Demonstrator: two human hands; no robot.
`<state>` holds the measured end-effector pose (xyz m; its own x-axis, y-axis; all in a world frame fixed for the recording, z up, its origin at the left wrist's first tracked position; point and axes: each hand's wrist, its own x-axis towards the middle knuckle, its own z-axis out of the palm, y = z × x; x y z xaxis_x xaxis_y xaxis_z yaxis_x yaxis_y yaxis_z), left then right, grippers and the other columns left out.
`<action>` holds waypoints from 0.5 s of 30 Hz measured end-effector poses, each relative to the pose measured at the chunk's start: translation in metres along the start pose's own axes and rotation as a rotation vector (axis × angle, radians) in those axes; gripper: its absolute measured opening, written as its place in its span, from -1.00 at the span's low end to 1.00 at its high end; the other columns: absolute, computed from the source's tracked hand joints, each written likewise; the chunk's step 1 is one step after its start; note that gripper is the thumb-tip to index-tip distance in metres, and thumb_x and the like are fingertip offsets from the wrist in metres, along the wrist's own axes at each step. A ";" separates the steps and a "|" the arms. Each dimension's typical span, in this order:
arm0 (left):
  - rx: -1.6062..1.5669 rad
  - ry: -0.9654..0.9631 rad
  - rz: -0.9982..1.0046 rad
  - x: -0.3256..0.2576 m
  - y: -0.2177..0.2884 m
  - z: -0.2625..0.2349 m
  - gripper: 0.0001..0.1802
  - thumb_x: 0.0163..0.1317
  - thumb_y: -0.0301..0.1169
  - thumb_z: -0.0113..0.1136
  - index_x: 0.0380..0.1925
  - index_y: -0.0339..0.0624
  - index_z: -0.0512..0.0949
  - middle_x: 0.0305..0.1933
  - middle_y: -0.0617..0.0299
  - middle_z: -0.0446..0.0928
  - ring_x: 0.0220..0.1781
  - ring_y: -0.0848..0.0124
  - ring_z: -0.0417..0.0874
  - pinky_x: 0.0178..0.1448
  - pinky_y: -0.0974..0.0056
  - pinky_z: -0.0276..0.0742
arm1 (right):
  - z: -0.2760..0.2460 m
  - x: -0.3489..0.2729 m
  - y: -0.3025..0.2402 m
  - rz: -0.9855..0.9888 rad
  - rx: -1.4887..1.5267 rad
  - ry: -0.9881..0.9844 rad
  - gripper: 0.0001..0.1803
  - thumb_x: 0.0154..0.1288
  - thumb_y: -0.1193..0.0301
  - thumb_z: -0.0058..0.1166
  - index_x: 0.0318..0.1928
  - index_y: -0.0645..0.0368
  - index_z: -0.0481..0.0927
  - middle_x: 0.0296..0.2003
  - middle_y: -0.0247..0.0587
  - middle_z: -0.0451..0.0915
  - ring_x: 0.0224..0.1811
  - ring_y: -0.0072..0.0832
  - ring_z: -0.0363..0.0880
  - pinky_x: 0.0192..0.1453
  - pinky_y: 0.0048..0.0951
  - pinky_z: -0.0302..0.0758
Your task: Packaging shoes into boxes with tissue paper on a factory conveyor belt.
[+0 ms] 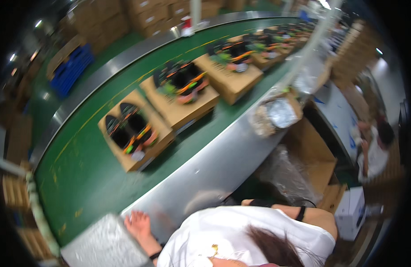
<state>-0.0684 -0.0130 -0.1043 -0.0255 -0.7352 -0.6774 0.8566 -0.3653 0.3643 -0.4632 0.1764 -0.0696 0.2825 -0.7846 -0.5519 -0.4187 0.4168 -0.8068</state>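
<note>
My left hand (138, 224) rests on the brushed metal ledge (192, 178) along the conveyor, fingers partly spread and holding nothing. Right beside it is a clear-plastic-wrapped, pale block (105, 244). Across my body comes my right arm, with a black band round it; of my right hand (247, 202) only a small, blurred part shows, at the ledge's near edge. Nearest on the green belt (98, 187) lies a brown cardboard box (156, 149). On top of it is a pair of dark, shoe-like items (127, 127) with orange and green parts, blurred by motion.
More boxes (192, 107) with similar items line the belt. A foil-like bundle (279, 112) sits on the ledge's far end. Beneath are an open carton (321, 173) and clear plastic film (287, 173). A co-worker in white (375, 151) is at right. A blue crate (72, 69) stands beyond the belt.
</note>
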 end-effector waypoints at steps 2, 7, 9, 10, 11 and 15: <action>-0.026 -0.084 0.001 -0.002 -0.003 -0.012 -0.66 0.04 -0.13 0.06 -0.36 -0.20 0.48 -0.39 0.15 0.49 -0.31 0.27 0.45 -0.21 0.16 0.33 | -0.011 -0.003 0.006 -0.001 -0.008 -0.073 -0.72 0.06 0.26 -0.06 -0.31 0.23 0.41 -0.37 -0.04 0.48 -0.26 -0.17 0.47 -0.21 -0.28 0.40; -0.102 0.060 0.071 -0.010 -0.020 0.006 -0.69 0.06 -0.17 0.06 -0.35 -0.19 0.46 -0.40 0.17 0.47 -0.31 0.28 0.45 -0.17 0.15 0.34 | -0.035 0.011 0.006 0.112 -0.113 -0.234 -0.72 0.05 0.28 -0.06 -0.30 0.22 0.41 -0.38 -0.05 0.48 -0.27 -0.18 0.47 -0.22 -0.29 0.41; -0.050 0.047 0.087 -0.013 -0.021 0.007 -0.67 0.07 -0.16 0.06 -0.31 -0.19 0.43 -0.36 0.17 0.45 -0.28 0.30 0.44 -0.17 0.16 0.35 | -0.038 0.030 0.008 0.123 -0.231 -0.341 -0.72 0.04 0.28 -0.05 -0.29 0.22 0.42 -0.38 -0.06 0.48 -0.27 -0.18 0.47 -0.22 -0.30 0.41; -0.072 0.061 0.110 -0.014 -0.021 0.007 -0.67 0.07 -0.16 0.06 -0.31 -0.19 0.43 -0.36 0.17 0.45 -0.28 0.30 0.44 -0.17 0.16 0.35 | -0.037 0.040 0.007 0.123 -0.314 -0.405 -0.72 0.04 0.28 -0.05 -0.29 0.22 0.42 -0.38 -0.06 0.48 -0.27 -0.18 0.47 -0.22 -0.30 0.41; -0.020 0.066 0.117 -0.013 -0.021 0.006 -0.67 0.07 -0.17 0.06 -0.29 -0.19 0.41 -0.33 0.16 0.43 -0.26 0.29 0.44 -0.17 0.17 0.35 | -0.037 0.052 0.006 0.125 -0.438 -0.480 -0.72 0.04 0.29 -0.05 -0.29 0.22 0.42 -0.38 -0.06 0.48 -0.27 -0.19 0.47 -0.22 -0.30 0.41; 0.107 0.083 0.230 -0.007 -0.017 0.011 -0.66 0.11 -0.20 0.02 -0.20 -0.20 0.37 -0.27 0.12 0.40 -0.22 0.27 0.43 -0.17 0.19 0.36 | -0.080 0.104 -0.085 -0.735 -0.601 0.096 -0.66 -0.14 0.34 0.12 -0.28 0.21 0.49 -0.29 -0.06 0.52 -0.21 -0.15 0.49 -0.09 -0.29 0.43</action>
<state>-0.0882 -0.0078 -0.0991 0.2094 -0.7584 -0.6172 0.7755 -0.2557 0.5773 -0.4675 0.0224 -0.0420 0.5909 -0.8016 0.0914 -0.5457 -0.4805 -0.6866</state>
